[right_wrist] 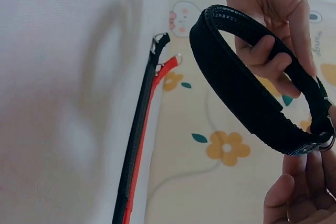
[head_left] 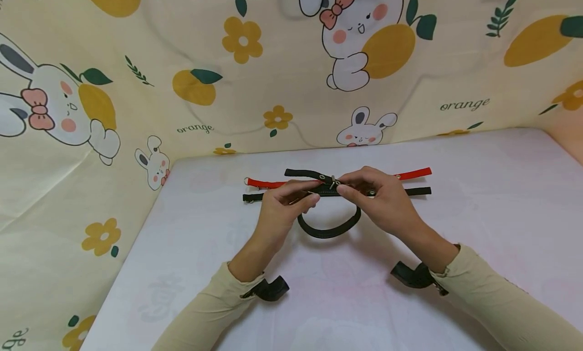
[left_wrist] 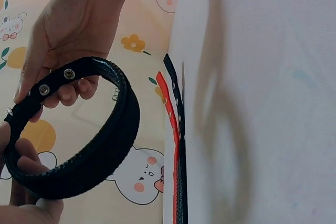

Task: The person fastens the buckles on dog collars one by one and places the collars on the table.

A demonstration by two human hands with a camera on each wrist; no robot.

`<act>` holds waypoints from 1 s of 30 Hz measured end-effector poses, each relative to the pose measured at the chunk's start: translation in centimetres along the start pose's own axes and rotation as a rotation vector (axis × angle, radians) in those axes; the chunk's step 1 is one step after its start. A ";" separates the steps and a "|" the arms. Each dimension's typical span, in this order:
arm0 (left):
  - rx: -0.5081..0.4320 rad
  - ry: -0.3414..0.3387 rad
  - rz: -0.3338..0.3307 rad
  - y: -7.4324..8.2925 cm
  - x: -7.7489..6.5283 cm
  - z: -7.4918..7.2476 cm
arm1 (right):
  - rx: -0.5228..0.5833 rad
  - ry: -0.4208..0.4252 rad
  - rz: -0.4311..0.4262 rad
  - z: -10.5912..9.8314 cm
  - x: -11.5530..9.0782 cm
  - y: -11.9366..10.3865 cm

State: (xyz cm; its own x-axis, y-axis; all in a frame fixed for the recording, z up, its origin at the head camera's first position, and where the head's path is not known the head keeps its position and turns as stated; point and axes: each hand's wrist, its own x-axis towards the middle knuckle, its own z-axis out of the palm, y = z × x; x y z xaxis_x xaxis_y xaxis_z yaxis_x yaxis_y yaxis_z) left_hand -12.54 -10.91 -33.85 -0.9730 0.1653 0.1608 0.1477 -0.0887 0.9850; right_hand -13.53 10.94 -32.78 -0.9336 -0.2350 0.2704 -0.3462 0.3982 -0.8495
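Observation:
A black collar (head_left: pixel 329 233), closed into a loop, is held above the table between both hands. At its top, the metal buckle (head_left: pixel 334 183) sits by the right fingertips, and the strap's free end (head_left: pixel 296 173) sticks out to the left. My left hand (head_left: pixel 282 207) grips the left side of the band. With thumb and fingers, my right hand (head_left: pixel 384 202) pinches the collar at the buckle. Metal eyelets (left_wrist: pixel 69 74) line the strap in the left wrist view. A wide padded section (right_wrist: pixel 223 80) shows in the right wrist view.
Behind the hands, a red collar (head_left: pixel 414 174) and another black collar (head_left: pixel 418 191) lie stretched out side by side on the white table (head_left: pixel 182 290). A cloth printed with rabbits and oranges (head_left: pixel 282 78) rises at the back and left.

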 end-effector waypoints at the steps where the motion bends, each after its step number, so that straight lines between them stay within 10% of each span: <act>1: -0.001 0.001 -0.001 0.0 0.0 0.0 | -0.003 -0.002 0.001 0.0 0.0 0.0; 21: -0.014 0.000 0.067 0.0 0.0 0.1 | 0.019 -0.048 0.003 -0.1 0.1 0.0; 30: -0.060 0.031 -0.047 0.5 0.1 -0.2 | 0.030 -0.030 -0.008 -0.2 0.1 0.0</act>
State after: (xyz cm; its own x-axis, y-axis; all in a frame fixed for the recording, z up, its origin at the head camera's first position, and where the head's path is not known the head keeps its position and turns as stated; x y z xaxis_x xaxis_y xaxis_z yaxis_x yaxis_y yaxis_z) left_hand -12.57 -11.17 -33.39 -0.9839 0.1399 0.1116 0.0918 -0.1408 0.9858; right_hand -13.62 11.07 -32.67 -0.9274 -0.2650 0.2641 -0.3506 0.3696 -0.8605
